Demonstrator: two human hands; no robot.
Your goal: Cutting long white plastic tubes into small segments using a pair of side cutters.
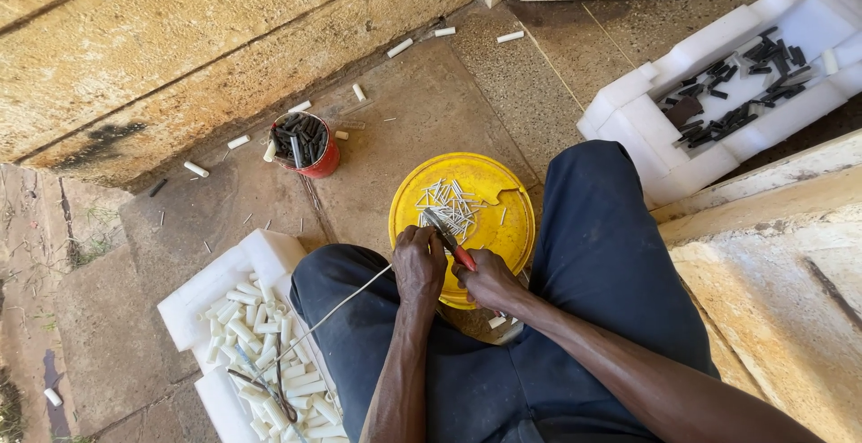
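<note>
**Wire cutting over the yellow lid: part-way, stock remaining**

The person sits with knees apart above a yellow lid (485, 193) on the concrete floor (422, 111). The left hand (418, 263) is closed around a thin grey wire (334, 311), its grip pinching the wire close to the tool. The right hand (489, 280) is clenched on the red handles of a pair of pliers (446, 235), whose dark nose points out over the lid.

Progress, as judged from how things lie: a small heap of short pale wire pieces (449, 202) already rests on the far part of the lid, so a number of cuts appear done. The wire runs from the left hand down and to the left across the thigh to the near-left tray, so stock is left to work. Whether the pliers are closed on the wire at this instant cannot be told; the hands cover the contact.

Containers, by place:
- Near left: white foam tray (224, 272) holding many short white tubes (260, 335), with wire lying over them.
- Far right: second white foam tray (628, 111) holding short black tubes (736, 93).
- Far left of the lid: small red tin (310, 147) packed with upright black tubes.
- Loose white tubes lie scattered along the foot of the stone wall (180, 39).

No label or sign is visible on any container.
</note>
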